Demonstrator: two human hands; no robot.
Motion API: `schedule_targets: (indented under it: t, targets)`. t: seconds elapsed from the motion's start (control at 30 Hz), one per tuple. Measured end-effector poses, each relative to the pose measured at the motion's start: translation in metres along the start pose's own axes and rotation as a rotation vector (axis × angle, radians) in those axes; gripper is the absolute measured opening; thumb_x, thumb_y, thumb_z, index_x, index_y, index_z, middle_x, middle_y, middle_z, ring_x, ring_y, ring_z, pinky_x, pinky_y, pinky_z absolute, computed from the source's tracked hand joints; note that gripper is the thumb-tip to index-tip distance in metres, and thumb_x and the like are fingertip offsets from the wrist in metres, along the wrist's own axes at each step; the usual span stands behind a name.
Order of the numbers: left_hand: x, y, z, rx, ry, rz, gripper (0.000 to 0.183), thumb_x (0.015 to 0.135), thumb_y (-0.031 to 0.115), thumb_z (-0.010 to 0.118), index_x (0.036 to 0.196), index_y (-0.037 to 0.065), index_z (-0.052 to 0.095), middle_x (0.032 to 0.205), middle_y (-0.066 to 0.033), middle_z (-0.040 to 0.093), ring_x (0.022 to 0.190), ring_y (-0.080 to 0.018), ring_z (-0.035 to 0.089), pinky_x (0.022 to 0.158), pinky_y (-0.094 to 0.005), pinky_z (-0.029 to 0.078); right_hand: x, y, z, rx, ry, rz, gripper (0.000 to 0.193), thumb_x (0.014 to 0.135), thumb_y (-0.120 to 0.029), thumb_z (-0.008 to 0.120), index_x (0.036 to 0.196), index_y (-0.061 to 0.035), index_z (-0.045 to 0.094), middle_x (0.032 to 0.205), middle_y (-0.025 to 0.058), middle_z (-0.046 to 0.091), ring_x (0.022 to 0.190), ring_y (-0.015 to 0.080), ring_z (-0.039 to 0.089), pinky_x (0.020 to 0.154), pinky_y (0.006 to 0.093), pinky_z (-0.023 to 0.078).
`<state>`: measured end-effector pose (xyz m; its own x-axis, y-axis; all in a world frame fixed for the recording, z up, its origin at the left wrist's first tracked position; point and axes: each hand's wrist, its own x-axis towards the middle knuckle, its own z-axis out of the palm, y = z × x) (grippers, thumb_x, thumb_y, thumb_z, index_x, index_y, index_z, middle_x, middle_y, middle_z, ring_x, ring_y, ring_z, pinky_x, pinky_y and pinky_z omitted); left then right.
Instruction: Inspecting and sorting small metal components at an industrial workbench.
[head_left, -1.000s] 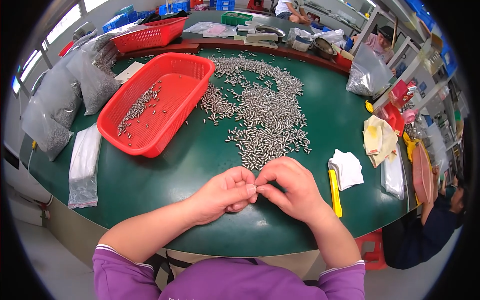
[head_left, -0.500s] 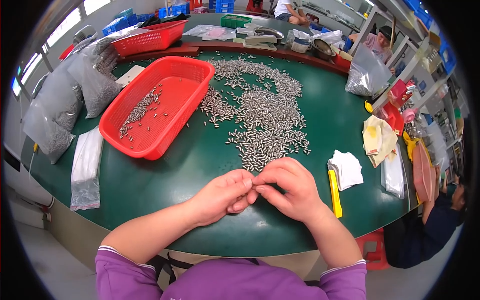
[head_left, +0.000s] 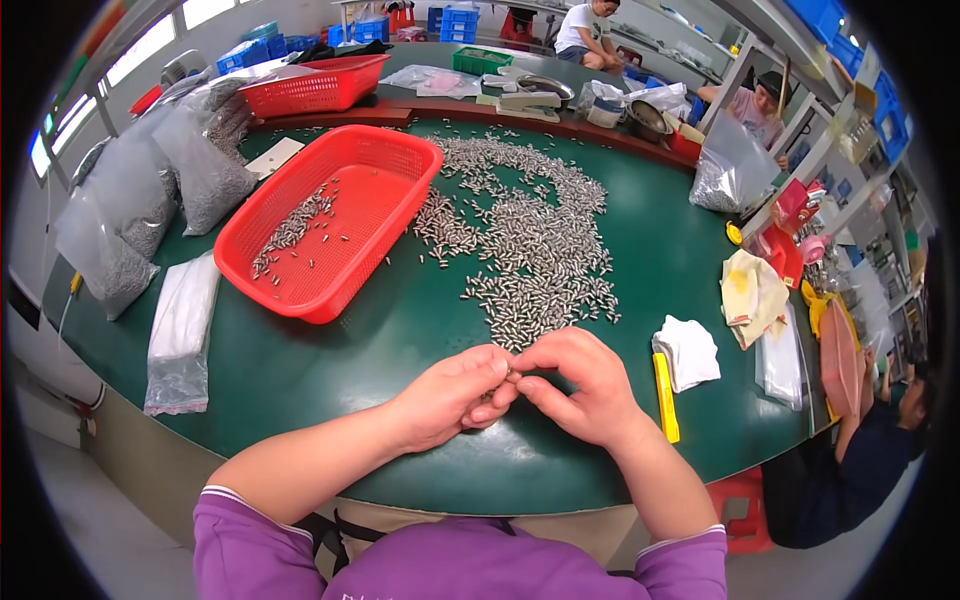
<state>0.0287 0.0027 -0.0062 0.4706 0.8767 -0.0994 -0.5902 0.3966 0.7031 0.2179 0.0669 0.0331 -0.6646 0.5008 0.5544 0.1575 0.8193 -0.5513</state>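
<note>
- At the near edge of a round green-topped surface (head_left: 350, 370), a person's left hand (head_left: 447, 396) and right hand (head_left: 585, 385) meet fingertip to fingertip, both sleeves purple.
- Pinched between the fingers of both hands sits a small silver metal pin (head_left: 511, 373), barely visible at the point where thumbs and forefingers touch; both hands are closed on it, the remaining fingers curled under.
- Just beyond the hands, a broad scatter of small silver metal pins (head_left: 530, 240) spreads across the middle of the surface, its nearest edge close to the knuckles.
- To the left of that heap stands a red plastic mesh basket (head_left: 380, 200), with a thin drift of the same pins lying along its floor.
- Beside the right hand, a yellow-handled tool (head_left: 666, 395) lies lengthwise, with a folded white cloth (head_left: 690, 352) touching its far end.
- Further right, a pale yellow rag (head_left: 750, 295) rests near the rim.
- Along the left rim, clear plastic bags of grey metal parts (head_left: 150, 200) lean together, and a flat, partly filled clear bag (head_left: 182, 330) lies near the basket.
- Behind, a second red mesh basket (head_left: 315, 88) sits on the far side, with other workers seated beyond it.
</note>
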Motion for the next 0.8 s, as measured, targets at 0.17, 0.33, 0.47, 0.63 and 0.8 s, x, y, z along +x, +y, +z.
schedule_targets:
  t: [0.17, 0.33, 0.47, 0.63, 0.8]
  targets:
    - [0.004, 0.005, 0.003, 0.056, -0.008, 0.014, 0.019, 0.103, 0.027, 0.046, 0.103, 0.009, 0.052, 0.069, 0.0044, 0.038, 0.054, -0.0052, 0.030, 0.047, -0.0206, 0.024, 0.000, 0.000, -0.023, -0.105, 0.090, 0.006, 0.013, 0.076, -0.009, 0.074, 0.087, -0.0087, 0.066, 0.087, 0.0053, 0.066, 0.083, 0.0248, 0.064, 0.074, 0.0359, 0.051]
    - [0.000, 0.004, -0.003, 0.500, 0.095, 0.206, 0.016, 0.100, 0.022, 0.053, 0.102, 0.007, 0.055, 0.071, 0.0040, 0.045, 0.057, -0.0071, 0.040, 0.053, -0.0226, 0.036, -0.017, -0.019, -0.074, -0.233, 0.442, 0.314, 0.013, 0.082, -0.002, 0.068, 0.095, -0.0030, 0.065, 0.091, 0.0071, 0.063, 0.075, 0.0167, 0.062, 0.066, 0.0273, 0.051]
    - [-0.005, 0.003, 0.017, 1.263, 0.185, 0.330, 0.014, 0.090, 0.018, 0.065, 0.097, 0.007, 0.062, 0.076, -0.0019, 0.059, 0.063, -0.0138, 0.056, 0.061, -0.0285, 0.048, -0.084, -0.034, -0.104, -0.472, 0.389, 0.633, 0.014, 0.081, -0.006, 0.069, 0.095, -0.0040, 0.065, 0.089, 0.0085, 0.064, 0.078, 0.0202, 0.065, 0.069, 0.0309, 0.052]
    - [-0.007, -0.001, 0.025, 1.657, 0.293, 0.374, 0.013, 0.084, 0.021, 0.070, 0.092, 0.011, 0.066, 0.071, -0.0048, 0.062, 0.060, -0.0180, 0.060, 0.057, -0.0312, 0.048, -0.127, -0.023, -0.080, -0.627, 0.213, 0.725, 0.034, 0.076, -0.018, 0.075, 0.106, -0.0060, 0.065, 0.092, 0.0101, 0.063, 0.085, 0.0272, 0.063, 0.076, 0.0371, 0.051]
    - [-0.010, -0.017, 0.052, 1.805, 0.234, 0.182, 0.014, 0.085, 0.024, 0.069, 0.091, 0.011, 0.065, 0.069, -0.0059, 0.063, 0.062, -0.0226, 0.062, 0.059, -0.0347, 0.050, -0.139, -0.023, -0.072, -0.621, 0.166, 0.740, 0.037, 0.077, -0.019, 0.072, 0.110, -0.0049, 0.062, 0.093, 0.0120, 0.061, 0.086, 0.0307, 0.062, 0.076, 0.0406, 0.051]
